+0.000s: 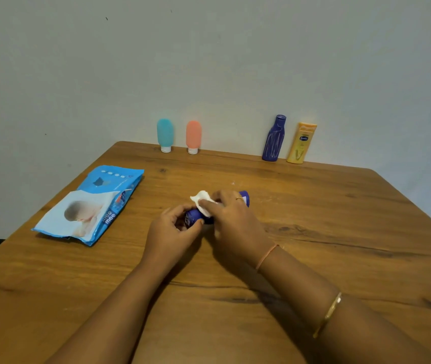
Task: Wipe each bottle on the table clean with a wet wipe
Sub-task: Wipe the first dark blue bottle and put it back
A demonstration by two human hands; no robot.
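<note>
A dark blue bottle (pixel 196 216) lies on its side at the middle of the wooden table (pixel 340 232). My left hand (pixel 172 227) grips its near end. My right hand (pixel 232 219) covers its far part and presses a white wet wipe (pixel 202 202) against it. Only the bottle's two ends show between my fingers. Against the wall stand a teal squeeze bottle (pixel 165 135), a coral squeeze bottle (pixel 193 137), a tall dark blue bottle (pixel 274 139) and a yellow lotion bottle (pixel 302 143), all upright.
A blue pack of wet wipes (pixel 91 206) lies flat at the left of the table, its flap partly lifted. The table's back edge meets a pale wall. The table's left corner drops off toward the floor.
</note>
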